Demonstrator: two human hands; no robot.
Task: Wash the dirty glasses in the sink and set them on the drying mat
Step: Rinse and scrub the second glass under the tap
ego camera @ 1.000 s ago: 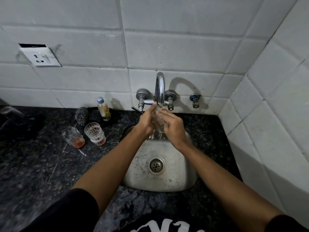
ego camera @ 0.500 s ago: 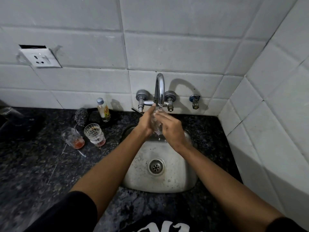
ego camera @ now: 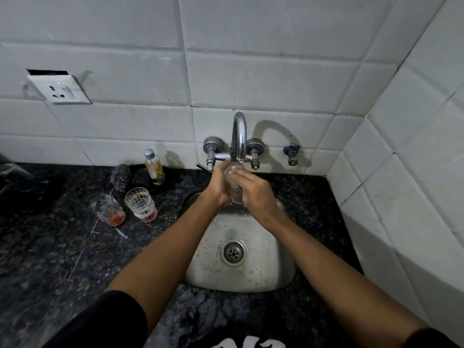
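At the far left edge, a clear glass object (ego camera: 12, 169) lies on a dark patch of the black speckled stone surface (ego camera: 50, 247); I cannot tell what it is. Above it a white wall socket (ego camera: 60, 90) sits on the white tiles. Further right two dirty glasses stand upright on the surface just beside each other: a plain clear glass with red dregs (ego camera: 108, 209) and a cut-pattern clear glass with pinkish dregs (ego camera: 141, 204). Behind them, against the wall, rest a grey steel-wool scrubber (ego camera: 121, 177) and a small clear bottle with a blue cap and yellow label (ego camera: 153, 167). My left hand (ego camera: 219, 185) comes next, its fingers curled round the left side of a small clear glass (ego camera: 236, 194) that I hold upright over the back of the round steel sink (ego camera: 271, 267), right under the spout of the curved chrome tap (ego camera: 238, 136). A thin stream of water runs from the spout toward the glass's mouth. My right hand (ego camera: 253, 192) wraps the glass from the other side, fingers curled over its rim and wall, so both hands grip it together. To the right of the tap, a small valve with a blue handle (ego camera: 291, 153) sticks out of the tiled wall
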